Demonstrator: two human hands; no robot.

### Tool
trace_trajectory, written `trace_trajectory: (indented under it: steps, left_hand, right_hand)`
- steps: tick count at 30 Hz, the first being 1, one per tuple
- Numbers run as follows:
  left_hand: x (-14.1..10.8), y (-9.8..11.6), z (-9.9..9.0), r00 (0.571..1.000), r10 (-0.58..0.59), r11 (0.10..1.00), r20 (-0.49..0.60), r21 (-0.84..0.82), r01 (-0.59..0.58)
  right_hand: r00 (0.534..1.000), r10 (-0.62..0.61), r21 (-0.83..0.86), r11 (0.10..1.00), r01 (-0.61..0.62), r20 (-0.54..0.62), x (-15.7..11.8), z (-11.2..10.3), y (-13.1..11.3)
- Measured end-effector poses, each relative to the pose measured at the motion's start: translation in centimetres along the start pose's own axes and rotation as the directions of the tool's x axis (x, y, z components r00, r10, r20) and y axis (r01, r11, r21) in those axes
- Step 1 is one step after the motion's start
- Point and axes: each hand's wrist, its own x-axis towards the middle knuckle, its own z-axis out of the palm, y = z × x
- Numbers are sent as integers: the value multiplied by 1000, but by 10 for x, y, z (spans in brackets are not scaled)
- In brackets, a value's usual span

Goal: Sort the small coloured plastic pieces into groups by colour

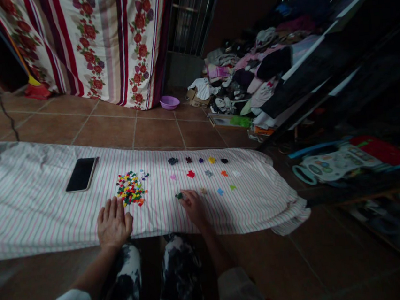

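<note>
My left hand [113,224] lies flat, palm down, on the striped cloth [44,221], its fingers stretched out just below a mixed heap of tiny coloured pieces [131,188]. The heap holds red, yellow, green, white and orange bits. To the right, my right hand [193,206] has its fingertips pinched at a small dark green pile [179,196]; whatever sits between them is too small to make out. Beyond it are small piles sorted by colour in rows, among them a red pile [190,174], a yellow pile [212,159] and a light blue pile [220,191].
A black-screened phone [81,174] lies left of the heap. Past the cloth's far edge are the tiled floor [112,123], a purple basin [169,103], a floral curtain [104,41] and a heap of clothes [242,75]. A red broom [37,90] stands far left.
</note>
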Motion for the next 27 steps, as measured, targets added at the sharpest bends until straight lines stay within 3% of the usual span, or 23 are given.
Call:
trace_trajectory:
  steps: [11,18,27]
  left_hand:
    - [0,0,0,1000,7,1000,6,5,-7]
    - [0,-1,0,999,-16,999,30,-32,17]
    - [0,0,-1,1000,0,1000,4,-7,0]
  right_hand:
    - [999,-45,-68,997,45,0,7,1,-5]
    - [996,-75,-300,950,87,52,9,8,-16]
    - [998,-59,-277,959,62,19,8,12,-12]
